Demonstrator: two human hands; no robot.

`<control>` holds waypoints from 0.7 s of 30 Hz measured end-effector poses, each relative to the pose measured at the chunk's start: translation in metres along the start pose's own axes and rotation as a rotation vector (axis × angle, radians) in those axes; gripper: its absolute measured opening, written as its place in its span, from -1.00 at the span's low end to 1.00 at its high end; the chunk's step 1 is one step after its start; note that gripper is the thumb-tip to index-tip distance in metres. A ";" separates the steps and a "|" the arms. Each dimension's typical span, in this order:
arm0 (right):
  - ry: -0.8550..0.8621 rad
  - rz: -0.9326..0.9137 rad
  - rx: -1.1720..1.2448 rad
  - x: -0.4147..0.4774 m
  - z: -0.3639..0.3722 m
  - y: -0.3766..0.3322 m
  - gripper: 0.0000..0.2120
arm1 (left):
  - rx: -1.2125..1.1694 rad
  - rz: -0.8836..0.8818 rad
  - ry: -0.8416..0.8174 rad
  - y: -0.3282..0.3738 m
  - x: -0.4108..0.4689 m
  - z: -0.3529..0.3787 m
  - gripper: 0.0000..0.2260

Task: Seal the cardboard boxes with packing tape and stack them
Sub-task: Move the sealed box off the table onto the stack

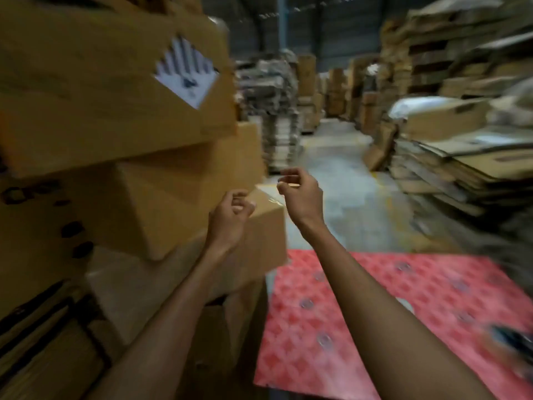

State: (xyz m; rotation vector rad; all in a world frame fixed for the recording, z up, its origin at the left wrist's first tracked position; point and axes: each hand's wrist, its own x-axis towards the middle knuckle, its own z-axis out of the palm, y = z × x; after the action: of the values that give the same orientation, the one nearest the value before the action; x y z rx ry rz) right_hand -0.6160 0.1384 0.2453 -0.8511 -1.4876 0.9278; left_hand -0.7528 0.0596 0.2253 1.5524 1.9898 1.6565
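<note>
Taped cardboard box [265, 235] low in the stack at the left, near top corner jutting toward the aisle, a strip of clear shiny tape [271, 201] across the top by that corner. Resting on it, a tilted brown box [173, 197] with one corner poking out over the front. Above that, a big box [101, 96] leaning outward, a white diamond label [187, 73] with black stripes on its face. Underneath, darker cartons [230, 327] in shadow. Just in front of the taped box, left hand [230, 217], raised, fingers [242, 202] curled in toward the palm with nothing seen inside them; overlapping the box's top edge from this angle, contact impossible to judge through the blur. Just right of the corner, right hand [301, 194], raised slightly higher, fingers [288, 180] bent, thumb and forefinger tips drawn close together; impossible to say pinching something thin or simply closed on air. Both forearms bare, reaching up from the bottom of the view. Below the right arm, a red patterned sheet [389, 313] lying flat, a dark blurred object [513, 339] near its right edge. Beyond the hands, a grey concrete floor [340, 180] running back as an aisle. Along its right side, piles of flattened cardboard [450, 168]; farther back, more stacked cartons [307, 79].
</note>
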 end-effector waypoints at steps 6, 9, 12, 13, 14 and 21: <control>0.302 0.348 -0.181 -0.092 -0.197 0.141 -0.83 | -0.128 -0.135 -0.532 -0.009 -0.106 0.209 -0.82; 0.479 0.514 -0.304 -0.170 -0.307 0.220 -0.83 | -0.157 -0.164 -0.806 0.011 -0.184 0.301 -0.84; 0.717 0.725 -0.354 -0.263 -0.407 0.274 -0.83 | -0.143 -0.148 -1.092 0.038 -0.272 0.375 -0.82; 0.775 0.796 -0.353 -0.292 -0.433 0.278 -0.83 | -0.126 -0.156 -1.181 0.046 -0.300 0.396 -0.85; 0.846 0.857 -0.350 -0.317 -0.455 0.271 -0.84 | -0.103 -0.159 -1.268 0.052 -0.329 0.415 -0.87; 1.011 1.198 -0.430 -0.461 -0.588 0.304 -0.82 | 0.101 -0.238 -1.640 0.055 -0.514 0.536 -0.80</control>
State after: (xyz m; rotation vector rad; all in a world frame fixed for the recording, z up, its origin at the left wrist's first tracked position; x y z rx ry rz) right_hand 0.0220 -0.0916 -0.1909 -2.2156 -0.1598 0.7289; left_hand -0.1352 0.0233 -0.1897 1.6030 1.1289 -0.0958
